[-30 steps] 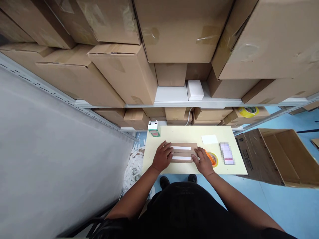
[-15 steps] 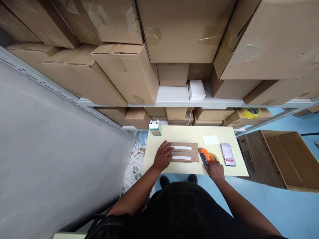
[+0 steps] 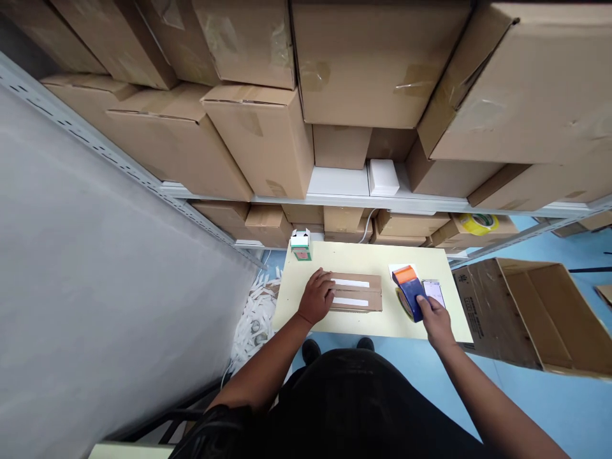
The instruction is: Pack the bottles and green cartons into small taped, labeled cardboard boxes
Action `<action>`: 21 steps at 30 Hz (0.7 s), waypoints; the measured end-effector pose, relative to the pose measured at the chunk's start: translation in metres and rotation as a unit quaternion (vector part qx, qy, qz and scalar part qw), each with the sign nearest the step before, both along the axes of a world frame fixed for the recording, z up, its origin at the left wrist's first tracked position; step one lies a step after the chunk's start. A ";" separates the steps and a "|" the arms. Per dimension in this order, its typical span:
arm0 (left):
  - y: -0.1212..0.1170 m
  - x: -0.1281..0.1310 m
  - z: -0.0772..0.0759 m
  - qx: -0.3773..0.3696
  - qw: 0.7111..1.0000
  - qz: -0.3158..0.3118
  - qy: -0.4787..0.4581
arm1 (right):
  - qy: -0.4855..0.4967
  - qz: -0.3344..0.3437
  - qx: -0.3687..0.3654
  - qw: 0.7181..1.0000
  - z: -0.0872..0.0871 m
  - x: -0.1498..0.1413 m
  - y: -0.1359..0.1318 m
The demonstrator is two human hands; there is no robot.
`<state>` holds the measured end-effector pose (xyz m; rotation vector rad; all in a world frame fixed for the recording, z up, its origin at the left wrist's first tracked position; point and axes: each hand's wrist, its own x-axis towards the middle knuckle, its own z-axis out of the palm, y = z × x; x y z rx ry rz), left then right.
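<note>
My left hand (image 3: pixel 316 298) lies over the left end of a small flat cardboard box (image 3: pixel 356 292), its fingers apart on the top. Two white strips run lengthwise along the box's upper face. To the right, my right hand (image 3: pixel 436 319) is closed on the near end of a tape dispenser (image 3: pixel 410 294). The dispenser has a blue body, an orange front and a roll of yellowish tape on its left side. It is apart from the box and partly covers a white card (image 3: pixel 396 268). A phone (image 3: pixel 433 292) lies beside it, partly hidden by my right hand.
A small green and white carton (image 3: pixel 301 247) stands at the table's (image 3: pixel 344 254) back left. Shelves of cardboard boxes rise behind, with a yellow tape roll (image 3: pixel 478 223) at right. A large open carton (image 3: pixel 540 312) stands right; white scraps (image 3: pixel 251 319) lie on the floor left.
My right hand has moved right with the tape dispenser and turned it, so its blue side shows and it overlaps the white card. My left hand stays on the box.
</note>
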<state>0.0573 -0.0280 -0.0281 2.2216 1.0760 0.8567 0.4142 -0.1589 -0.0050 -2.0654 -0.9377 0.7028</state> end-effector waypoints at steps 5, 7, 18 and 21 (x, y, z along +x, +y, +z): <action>-0.006 0.006 0.006 0.021 0.996 0.036 0.078 | 0.046 0.174 0.008 0.984 0.057 -0.038 0.051; -0.007 0.009 0.010 0.007 0.994 0.028 0.102 | 0.044 0.240 -0.007 0.970 0.063 -0.056 0.072; 0.017 0.000 0.043 -0.368 0.907 0.002 -0.206 | 0.001 0.316 -0.041 0.948 0.056 -0.082 0.110; 0.018 0.000 0.042 -0.426 0.869 0.001 -0.253 | 0.000 0.322 -0.049 0.945 0.059 -0.084 0.111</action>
